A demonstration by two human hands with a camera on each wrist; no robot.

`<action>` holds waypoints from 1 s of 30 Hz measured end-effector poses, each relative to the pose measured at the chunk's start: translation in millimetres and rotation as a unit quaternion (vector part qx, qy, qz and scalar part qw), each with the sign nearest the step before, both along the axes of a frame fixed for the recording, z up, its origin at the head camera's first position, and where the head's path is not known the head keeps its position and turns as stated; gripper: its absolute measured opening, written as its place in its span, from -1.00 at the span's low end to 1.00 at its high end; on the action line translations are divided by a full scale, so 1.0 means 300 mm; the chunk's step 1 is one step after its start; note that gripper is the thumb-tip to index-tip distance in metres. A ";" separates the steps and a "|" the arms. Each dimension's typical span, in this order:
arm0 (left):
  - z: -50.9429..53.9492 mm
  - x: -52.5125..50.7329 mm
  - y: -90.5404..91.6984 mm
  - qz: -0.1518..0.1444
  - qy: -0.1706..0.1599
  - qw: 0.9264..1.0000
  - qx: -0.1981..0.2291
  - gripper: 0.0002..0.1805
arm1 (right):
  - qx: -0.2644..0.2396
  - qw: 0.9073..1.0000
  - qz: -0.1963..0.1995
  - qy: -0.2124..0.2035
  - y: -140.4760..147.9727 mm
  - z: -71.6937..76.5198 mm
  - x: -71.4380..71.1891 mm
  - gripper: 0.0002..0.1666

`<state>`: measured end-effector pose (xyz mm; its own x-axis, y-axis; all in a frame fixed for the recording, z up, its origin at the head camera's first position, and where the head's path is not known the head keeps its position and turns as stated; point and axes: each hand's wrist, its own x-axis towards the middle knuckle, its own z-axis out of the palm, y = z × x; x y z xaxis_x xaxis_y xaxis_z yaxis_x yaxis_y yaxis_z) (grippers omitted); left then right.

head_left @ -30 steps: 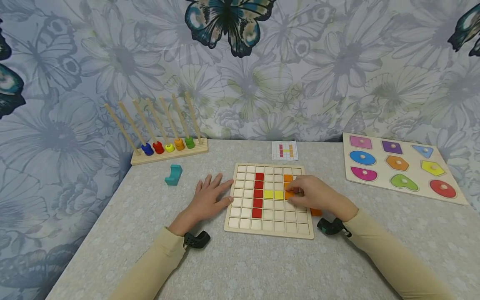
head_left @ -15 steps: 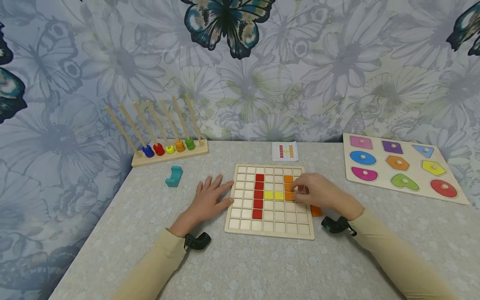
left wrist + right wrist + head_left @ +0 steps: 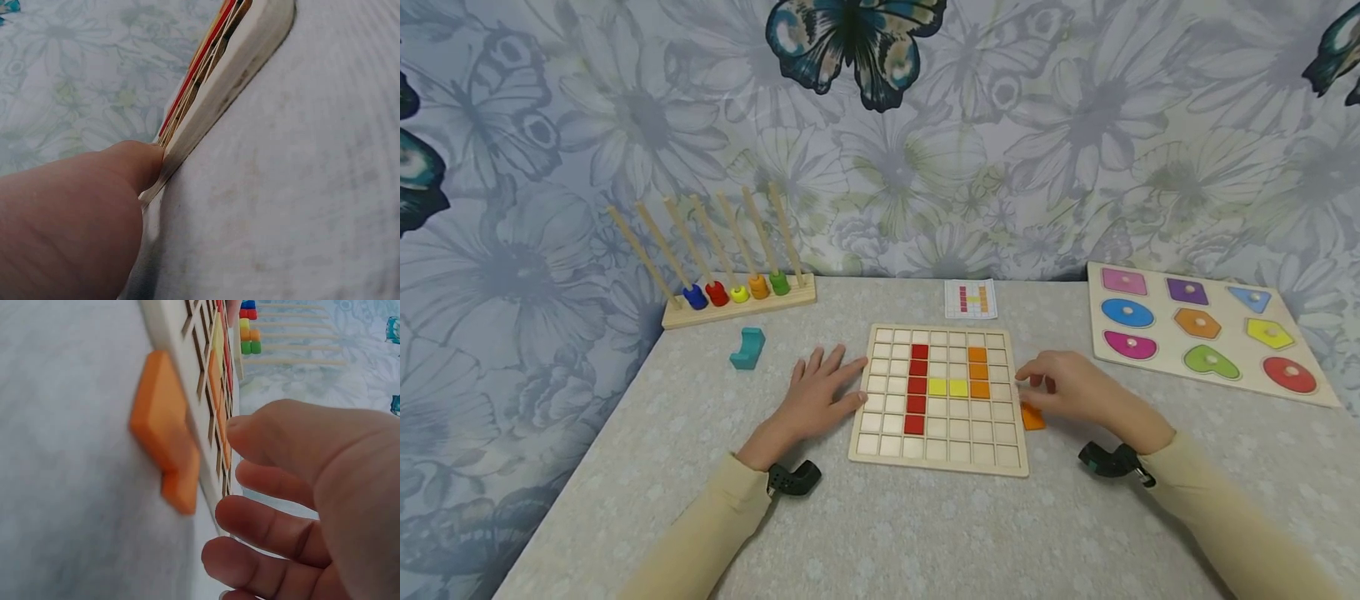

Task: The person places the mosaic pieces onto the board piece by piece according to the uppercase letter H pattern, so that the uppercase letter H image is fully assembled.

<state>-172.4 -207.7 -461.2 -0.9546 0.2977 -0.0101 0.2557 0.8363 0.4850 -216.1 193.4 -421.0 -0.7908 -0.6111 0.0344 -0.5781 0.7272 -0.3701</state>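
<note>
A wooden grid board [image 3: 940, 468] lies on the table, bearing a column of red tiles [image 3: 916, 386], two yellow tiles [image 3: 958, 387] and three orange tiles [image 3: 979, 389] in its cells. My left hand [image 3: 812, 402] rests with spread fingers at the board's left side, thumb and index finger touching the edge. Off the board's right edge hovers my right hand [image 3: 1075, 387], fingers loosely bent, nothing between them. Below its fingertips are loose orange tiles [image 3: 1034, 418], partly covered by the hand in the head view. In the right wrist view, two loose orange tiles [image 3: 159, 412] touch each other beside the board.
A pattern card [image 3: 970, 299] lies behind the board. At the back left stands a peg rack [image 3: 741, 304] with coloured beads; a teal curved block [image 3: 747, 349] is in front of it. A shape puzzle board [image 3: 1157, 292] lies at the right. Patterned wallpaper backs the table.
My right hand has let go of the third orange tile, which now sits in its cell, and moved right off the board to the loose orange tiles. My left hand has stayed put.
</note>
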 end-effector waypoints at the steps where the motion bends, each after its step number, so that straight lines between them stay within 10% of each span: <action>1: 0.002 0.000 0.000 -0.001 0.001 1.000 0.001 -0.33 | 0.001 1.000 -0.001 0.003 0.008 -0.002 0.004 -0.75; 30: -0.004 -0.001 -0.001 0.003 0.006 1.000 -0.002 -0.34 | -0.007 1.000 0.004 -0.006 0.067 -0.028 0.022 -0.73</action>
